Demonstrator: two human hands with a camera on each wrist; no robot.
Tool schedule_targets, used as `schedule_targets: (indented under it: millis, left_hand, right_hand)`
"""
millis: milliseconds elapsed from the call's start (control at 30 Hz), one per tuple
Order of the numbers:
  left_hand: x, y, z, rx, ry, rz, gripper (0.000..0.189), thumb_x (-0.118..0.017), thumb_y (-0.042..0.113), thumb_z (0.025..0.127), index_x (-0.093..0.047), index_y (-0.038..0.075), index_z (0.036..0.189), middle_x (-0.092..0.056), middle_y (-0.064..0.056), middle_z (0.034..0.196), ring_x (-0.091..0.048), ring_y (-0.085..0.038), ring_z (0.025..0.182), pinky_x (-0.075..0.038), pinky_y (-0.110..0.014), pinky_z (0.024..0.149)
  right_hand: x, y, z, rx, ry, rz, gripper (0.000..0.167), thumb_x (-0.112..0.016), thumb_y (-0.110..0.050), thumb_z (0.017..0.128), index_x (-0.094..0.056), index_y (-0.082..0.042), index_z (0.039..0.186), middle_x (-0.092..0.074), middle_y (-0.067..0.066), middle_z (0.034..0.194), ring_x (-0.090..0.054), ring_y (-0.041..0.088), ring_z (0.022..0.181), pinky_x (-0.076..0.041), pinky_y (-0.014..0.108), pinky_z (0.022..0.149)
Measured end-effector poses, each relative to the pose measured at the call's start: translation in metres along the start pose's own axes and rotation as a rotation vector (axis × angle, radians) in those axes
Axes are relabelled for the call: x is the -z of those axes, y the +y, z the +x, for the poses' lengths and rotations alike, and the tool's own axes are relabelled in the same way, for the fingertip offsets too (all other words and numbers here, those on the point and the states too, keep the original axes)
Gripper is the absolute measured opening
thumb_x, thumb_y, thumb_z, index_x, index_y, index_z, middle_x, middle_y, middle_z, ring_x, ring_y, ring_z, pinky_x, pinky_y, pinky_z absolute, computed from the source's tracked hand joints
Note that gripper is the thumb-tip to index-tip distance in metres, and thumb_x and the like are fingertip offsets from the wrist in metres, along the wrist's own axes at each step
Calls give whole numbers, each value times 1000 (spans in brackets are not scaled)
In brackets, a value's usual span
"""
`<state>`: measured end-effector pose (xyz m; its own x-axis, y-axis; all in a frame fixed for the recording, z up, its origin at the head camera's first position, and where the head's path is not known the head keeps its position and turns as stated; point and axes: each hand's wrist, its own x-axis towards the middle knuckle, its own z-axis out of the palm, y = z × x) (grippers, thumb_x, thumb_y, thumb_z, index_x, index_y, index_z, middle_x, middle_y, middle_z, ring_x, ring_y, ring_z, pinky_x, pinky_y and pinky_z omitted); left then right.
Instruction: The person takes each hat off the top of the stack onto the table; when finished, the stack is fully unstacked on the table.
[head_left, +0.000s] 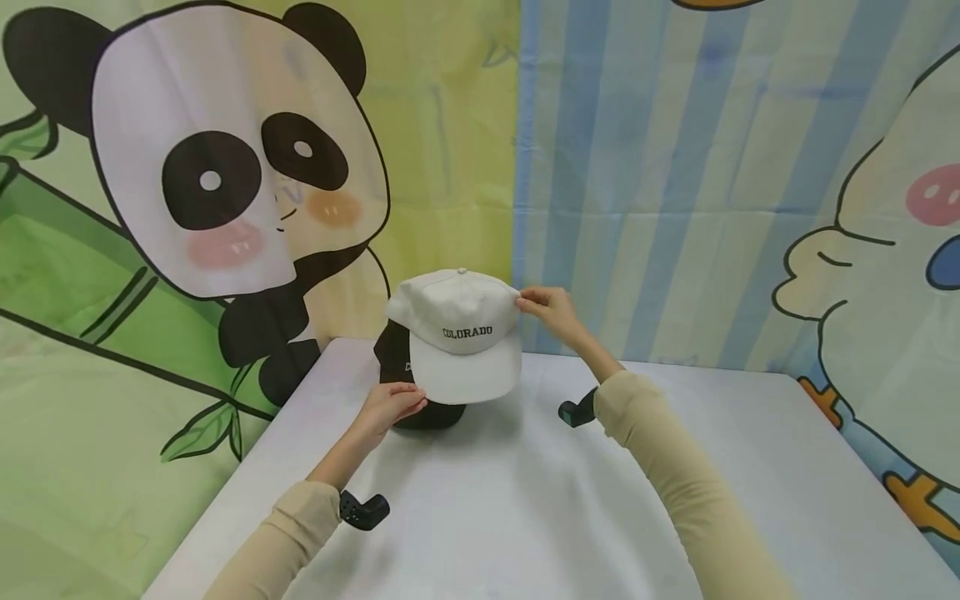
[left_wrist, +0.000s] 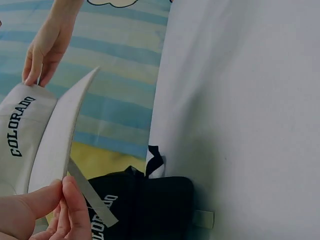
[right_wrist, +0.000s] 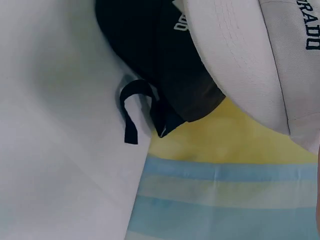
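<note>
A white cap [head_left: 465,312] lettered COLORADO is held up in the head view, its brim facing forward. My left hand [head_left: 387,408] pinches the brim at its left corner between thumb and fingers, which the left wrist view shows close up. At the other side, my right hand [head_left: 553,308] pinches the edge of the crown. A black cap [head_left: 431,417] lies on the table behind and below, partly hidden by the white one. Its dark strap [right_wrist: 131,115] sticks out in the right wrist view. A pale strap [left_wrist: 95,195] crosses in front of the black cap.
The white table [head_left: 585,500] reaches back to the hanging cloths. A panda print [head_left: 187,75] covers the left cloth, and blue stripes [head_left: 615,125] cover the right one. Black devices sit at both wrists, the left device [head_left: 365,510] and the right device [head_left: 577,410].
</note>
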<state>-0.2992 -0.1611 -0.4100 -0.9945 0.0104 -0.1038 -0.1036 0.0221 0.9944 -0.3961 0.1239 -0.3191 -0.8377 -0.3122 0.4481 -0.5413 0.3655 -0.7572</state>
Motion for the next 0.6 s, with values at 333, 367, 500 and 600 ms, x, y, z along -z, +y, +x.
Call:
schedule_targets:
  millis: [333,367,500,600]
  left_hand:
    - [-3,17,-9,-55,-27,-42,28,-57,0,84,-48,-16,106,-57,-7,83,-60,-6,71,-51,-18,70]
    - [-4,18,-9,-53,-32,-45,28,-57,0,84,-48,-16,106,-57,-7,83,-60,-6,71,-51,-18,70]
    - [-15,23,-8,-48,-46,-80,29,-56,-3,83,-48,-17,107,-56,-8,83,-60,-6,69,-51,-18,69]
    - [-27,24,-6,-55,-52,-113,27,-56,-5,82,-49,-18,106,-56,-8,81,-60,-7,68,-51,-18,68]
  right_hand:
    - [10,-29,1,70,59,61,21,-59,-11,84,-63,7,95,-63,19,93,-60,24,84,-51,29,74]
    - [13,-34,-1,78,63,63,20,-59,-9,84,-63,8,95,-62,21,93,-60,26,84,-51,28,74]
    - [26,-51,-13,77,67,57,18,-57,-3,84,-61,12,95,-60,26,93,-57,35,85,-50,28,72]
    - [37,-50,-19,81,69,65,18,-56,-1,85,-60,13,95,-60,28,93,-56,39,85,-49,23,70]
